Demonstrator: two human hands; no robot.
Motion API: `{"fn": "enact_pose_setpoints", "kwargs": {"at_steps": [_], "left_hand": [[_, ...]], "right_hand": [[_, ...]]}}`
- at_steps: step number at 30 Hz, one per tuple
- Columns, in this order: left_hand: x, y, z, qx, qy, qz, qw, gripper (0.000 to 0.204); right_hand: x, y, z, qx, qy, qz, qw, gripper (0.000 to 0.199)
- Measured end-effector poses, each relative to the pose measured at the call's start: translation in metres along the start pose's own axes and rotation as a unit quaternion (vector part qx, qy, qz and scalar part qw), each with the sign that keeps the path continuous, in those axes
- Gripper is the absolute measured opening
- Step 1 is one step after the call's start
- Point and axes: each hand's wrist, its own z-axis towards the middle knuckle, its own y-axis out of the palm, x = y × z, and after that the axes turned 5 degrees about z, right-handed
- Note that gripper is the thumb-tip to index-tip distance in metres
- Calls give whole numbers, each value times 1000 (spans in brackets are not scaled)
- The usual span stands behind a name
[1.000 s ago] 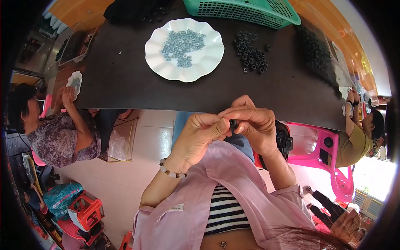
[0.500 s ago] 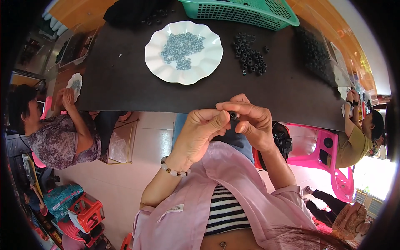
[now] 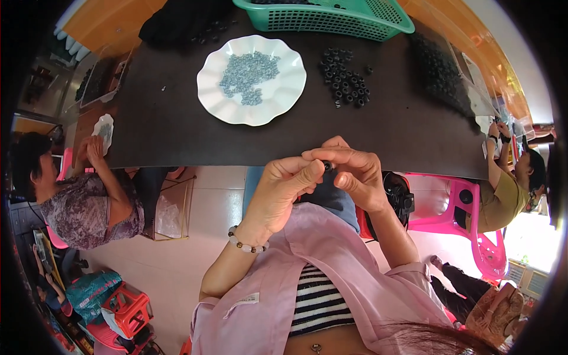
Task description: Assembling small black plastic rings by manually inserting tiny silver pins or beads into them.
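Note:
A small black ring-shaped piece [image 3: 327, 166] is pinched at the fingertips of my left hand [image 3: 287, 189], just off the table's near edge. My right hand [image 3: 358, 174] arches over from the other side. Its forefinger reaches across to the left fingertips, while its thumb stands apart from the piece. Fingers cover much of the piece. Beyond my hands, a white wavy-rimmed plate [image 3: 284, 103] holds many tiny clear bluish bits [image 3: 251, 71]. To the plate's right lies a loose cluster of similar black pieces [image 3: 349, 86] on the dark table [image 3: 171, 130].
A green perforated basket [image 3: 325, 23] stands at the far side with black pieces inside. Many black pieces fill a see-through container [image 3: 441, 77] at the right. Black cloth [image 3: 177, 26] lies far left. People sit at both table ends; a pink chair [image 3: 461, 207] stands at the right.
The view has shifted slightly, moving the plate and basket a little left in it. My hands keep nearly the same pose, with the black piece still in my left fingertips.

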Motion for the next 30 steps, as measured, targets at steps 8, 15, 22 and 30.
{"fn": "enact_pose_setpoints", "kwargs": {"at_steps": [8, 15, 22, 30], "left_hand": [[-5, 3, 1, 11, -10, -3, 1000, 29], [-4, 8, 5, 17, -39, -66, 997, 27], [13, 11, 22, -16, 2, -15, 1000, 22], [16, -36, 40, -18, 34, -86, 996, 24]], "right_hand": [[5, -6, -1, 15, -41, -84, 996, 33], [-3, -3, -2, 51, -21, -134, 989, 29], [-56, -46, 11, 116, -96, -233, 961, 35], [-154, -248, 59, 353, -126, -527, 763, 32]]}}
